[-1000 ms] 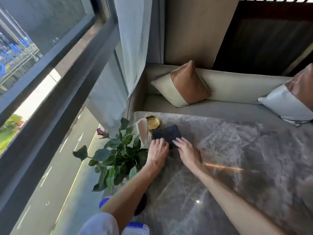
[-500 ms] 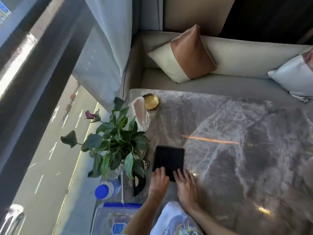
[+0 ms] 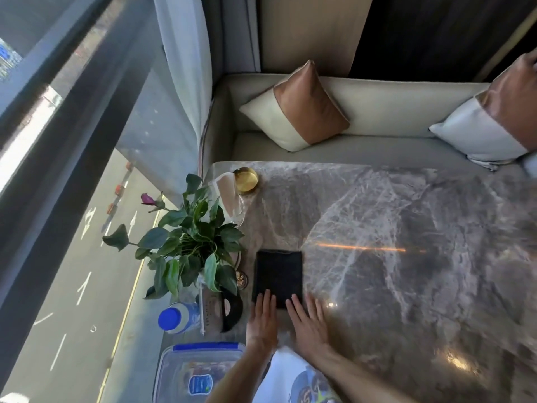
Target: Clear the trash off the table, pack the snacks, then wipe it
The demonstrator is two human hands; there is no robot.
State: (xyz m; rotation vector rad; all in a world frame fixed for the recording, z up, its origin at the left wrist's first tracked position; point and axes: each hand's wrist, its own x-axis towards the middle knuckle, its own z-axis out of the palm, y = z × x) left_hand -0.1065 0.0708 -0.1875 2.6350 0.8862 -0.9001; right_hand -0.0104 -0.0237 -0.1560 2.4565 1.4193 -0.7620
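Head view: dark cloth (image 3: 278, 277) flat on the marble table (image 3: 406, 257), near the left edge beside the plant (image 3: 191, 242). Left hand (image 3: 263, 321) and right hand (image 3: 309, 324) side by side, palms down, fingers spread flat, fingertips pressing the cloth's near edge. Lidded box (image 3: 200, 370) and bottle (image 3: 177, 317) at left.

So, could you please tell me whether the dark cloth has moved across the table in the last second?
Yes. The dark cloth was beside the gold dish; now it lies well nearer the person.
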